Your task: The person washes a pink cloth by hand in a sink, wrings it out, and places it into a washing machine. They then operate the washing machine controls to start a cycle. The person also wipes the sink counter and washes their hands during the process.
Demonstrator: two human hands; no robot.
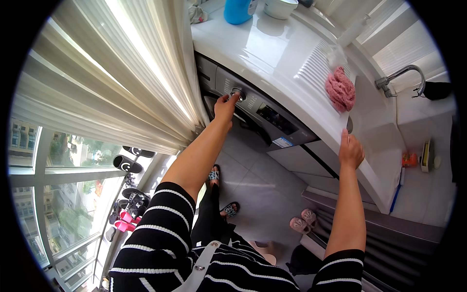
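Note:
Built in under the white counter (262, 48) is a grey washing machine (253, 117) with a round silver dial and a dark display. My left hand (225, 108) reaches to its control panel, fingers closed around the dial (238, 94). To the right, my right hand (351, 151) grips the front rim of the white sink (377, 160), thumb lying on top and fingers curled. Just beyond that hand, a crumpled pink cloth (340, 90) lies on the ribbed washboard area (314, 63).
A blue bottle (238, 10) and white bowl (280, 8) stand at the counter's back. A faucet (396, 80) arches over the sink; a blue brush (399, 190) lies at its right. Pale curtains (112, 73) hang at left. Slippers (129, 164) line the window; pink shoes (302, 221) sit right.

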